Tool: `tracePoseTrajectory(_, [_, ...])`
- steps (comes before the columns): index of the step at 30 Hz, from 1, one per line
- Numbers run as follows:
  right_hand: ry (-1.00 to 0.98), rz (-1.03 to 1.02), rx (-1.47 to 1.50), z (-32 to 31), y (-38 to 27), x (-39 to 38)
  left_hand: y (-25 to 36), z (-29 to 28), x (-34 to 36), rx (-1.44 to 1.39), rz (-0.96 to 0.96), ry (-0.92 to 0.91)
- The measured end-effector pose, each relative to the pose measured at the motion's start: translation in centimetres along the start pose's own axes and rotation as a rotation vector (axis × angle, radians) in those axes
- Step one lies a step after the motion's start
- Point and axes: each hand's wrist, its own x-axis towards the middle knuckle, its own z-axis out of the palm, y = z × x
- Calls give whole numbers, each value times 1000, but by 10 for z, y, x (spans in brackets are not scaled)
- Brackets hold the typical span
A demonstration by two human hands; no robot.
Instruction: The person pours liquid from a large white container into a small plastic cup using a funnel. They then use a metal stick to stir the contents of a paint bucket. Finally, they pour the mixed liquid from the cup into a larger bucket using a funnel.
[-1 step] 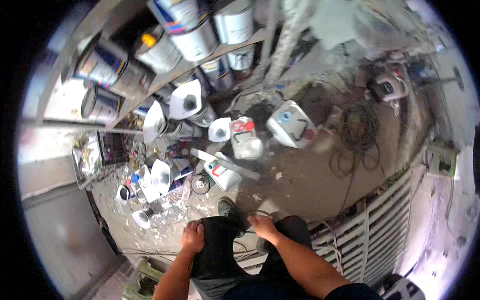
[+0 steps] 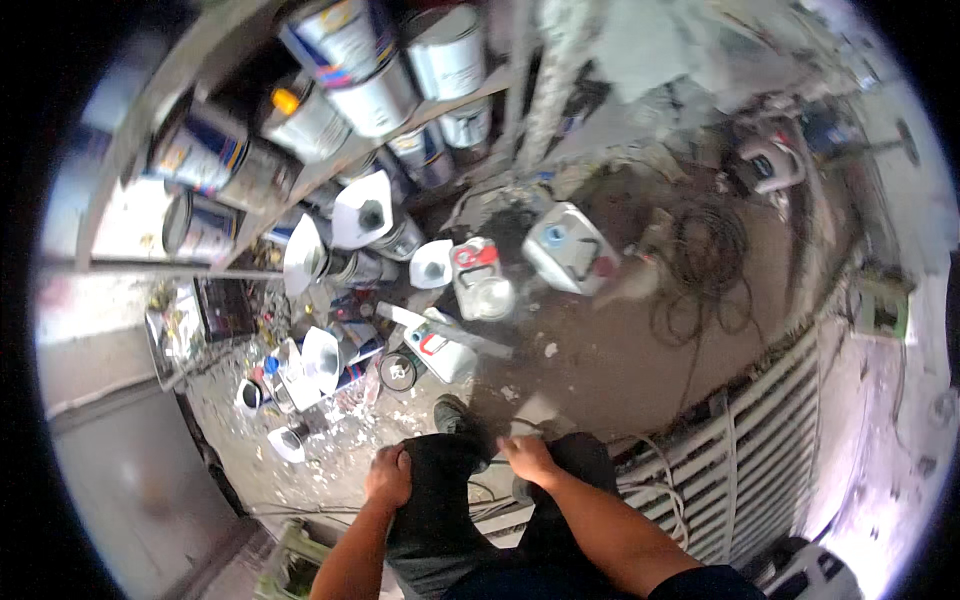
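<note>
My left hand [image 2: 388,474] rests on my dark-trousered left knee [image 2: 436,455], its fingers draped over the cloth. My right hand [image 2: 522,455] is at the inner side of my right knee [image 2: 580,455], its fingers curled; what, if anything, they grip is too small to make out. Beyond my shoes [image 2: 450,415] are a white jerrycan with a red edge [image 2: 448,357] with a long pale strip [image 2: 480,345] across it, a container with a red cap [image 2: 480,265], a square container with a blue cap [image 2: 572,262], and several white paper cones [image 2: 360,210].
Shelves [image 2: 375,135] with several paint tins [image 2: 445,55] fill the upper left. At the right lie a coiled hose [image 2: 705,260] and a dark-and-white jug [image 2: 775,165]. Slatted metal [image 2: 765,440] runs along the lower right; a green crate [image 2: 285,565] sits at the lower left.
The scene has shifted slightly in the view and is a little more blurred. My hands remain by my knees.
</note>
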Motion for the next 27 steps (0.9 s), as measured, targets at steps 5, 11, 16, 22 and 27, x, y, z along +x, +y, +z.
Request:
tracePoseTrajectory(5, [-203,-40,-148,-29,-26,-132,40,-5,-61,335,84,-305])
tracePoseTrajectory(11, [-284,258,-11,-62,-33,-283,88,-40,-76,702,374,-767])
tracePoseTrajectory(16, [-241,169,277,-46,-21,-328,108,-50,-51,818,531,-963])
tracePoseTrajectory(22, [611,556,1239,67,-51,-433,148,-76,-18,713,489,-1192])
tracePoseTrajectory(27, [437,1074,837,203,-116,-486,196,-82,-5,1002,501,-1117])
